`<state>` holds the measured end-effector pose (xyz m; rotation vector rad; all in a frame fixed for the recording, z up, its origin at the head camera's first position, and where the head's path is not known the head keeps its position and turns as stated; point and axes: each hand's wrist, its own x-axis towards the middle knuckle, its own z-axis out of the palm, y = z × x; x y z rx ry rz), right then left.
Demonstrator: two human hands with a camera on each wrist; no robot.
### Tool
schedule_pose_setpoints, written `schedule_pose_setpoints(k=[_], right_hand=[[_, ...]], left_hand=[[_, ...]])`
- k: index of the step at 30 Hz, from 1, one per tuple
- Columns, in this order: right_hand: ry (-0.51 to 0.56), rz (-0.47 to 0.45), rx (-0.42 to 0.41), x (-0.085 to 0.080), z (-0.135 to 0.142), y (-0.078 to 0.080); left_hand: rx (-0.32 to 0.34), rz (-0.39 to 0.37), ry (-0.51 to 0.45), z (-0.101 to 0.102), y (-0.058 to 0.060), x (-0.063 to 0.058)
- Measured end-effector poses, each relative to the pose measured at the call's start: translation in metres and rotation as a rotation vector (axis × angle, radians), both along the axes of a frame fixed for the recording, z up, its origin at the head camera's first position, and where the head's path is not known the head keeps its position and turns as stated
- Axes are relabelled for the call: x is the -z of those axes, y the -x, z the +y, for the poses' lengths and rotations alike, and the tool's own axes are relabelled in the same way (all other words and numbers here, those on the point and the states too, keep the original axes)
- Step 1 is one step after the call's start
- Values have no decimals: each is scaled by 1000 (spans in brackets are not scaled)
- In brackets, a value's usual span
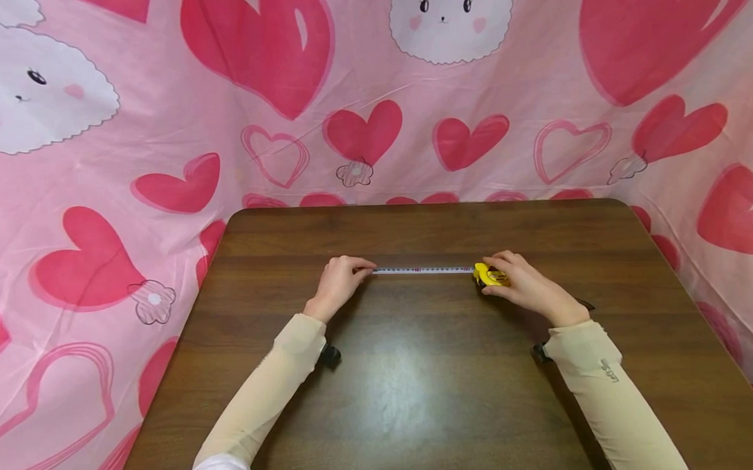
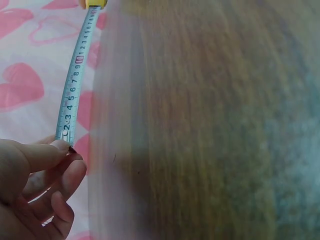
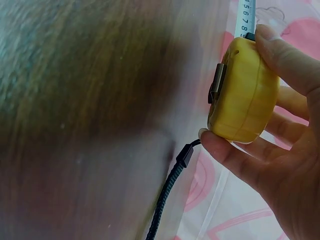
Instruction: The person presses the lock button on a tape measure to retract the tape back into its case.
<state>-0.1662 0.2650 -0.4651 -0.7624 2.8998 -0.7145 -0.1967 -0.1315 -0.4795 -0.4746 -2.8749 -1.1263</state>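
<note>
One yellow tape measure (image 1: pixel 491 275) is over the far half of the one brown surface (image 1: pixel 387 373); whether it touches the wood cannot be told. One pale blade (image 1: pixel 424 270) runs leftward from it in a straight line, two red marks showing along its scale. Two hands are at work, one at each end: the right grip (image 1: pixel 530 288) is grasping the yellow case between thumb and fingers, and the left grip (image 1: pixel 339 283) is pinching the blade's free end. One dark braided strap (image 3: pixel 162 200) trails from the case. Two beige sleeves (image 1: pixel 257 391) cover the forearms, with a black piece (image 1: pixel 331 355) at each wrist, two in all. Around the surface hangs pink cloth (image 1: pixel 371 76) with many hearts and two white cartoon faces.
</note>
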Motion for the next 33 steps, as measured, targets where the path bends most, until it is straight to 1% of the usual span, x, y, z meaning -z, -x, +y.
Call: schedule_pose_setpoints(k=[7, 11, 23, 33], right_hand=[[1, -20, 0, -1, -3, -1], [-1, -25, -1, -1, -5, -2], [-11, -50, 10, -2, -9, -3], [-10, -28, 1, -4, -13, -4]], left_hand=[[11, 10, 5, 2, -1, 2], [20, 25, 12, 4, -1, 1], [27, 35, 19, 9, -4, 0], [23, 36, 16, 12, -6, 0]])
